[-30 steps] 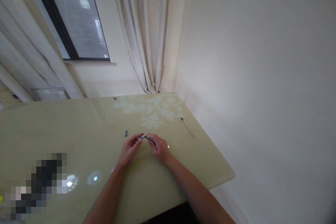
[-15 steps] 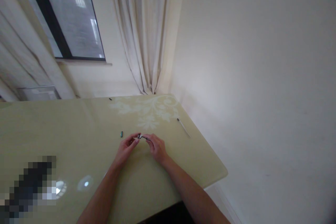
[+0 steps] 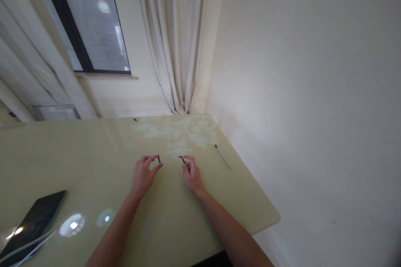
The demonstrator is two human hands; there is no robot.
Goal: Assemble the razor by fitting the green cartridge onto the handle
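Observation:
Between the thumb and fingers of my left hand [image 3: 144, 174] a small dark bar with a greenish tint, seemingly a razor cartridge [image 3: 159, 159], stands nearly upright just above the table. My right hand [image 3: 192, 176] is wrapped round a slim dark handle with a bent end, which looks like a razor [image 3: 184, 162]. Its curved tip points left, towards the cartridge, with a gap between them. Part of the handle is hidden in my fingers. To the right of this hand lies a slim white pen-like stick [image 3: 224, 158] with a dark end.
The glossy pale-green table [image 3: 169, 217] has a white floral pattern. A dark tablet-like device [image 3: 34, 223] with pale cables [image 3: 34, 244] lies at the lower left. A tiny dark piece [image 3: 135, 119] sits by the far edge. A wall [image 3: 297, 112] rises beyond the right edge.
My hands have moved apart from their meeting point at the razor's tip. The left now pinches a small bar; the greenish piece seen lying beside it no longer shows on the table.

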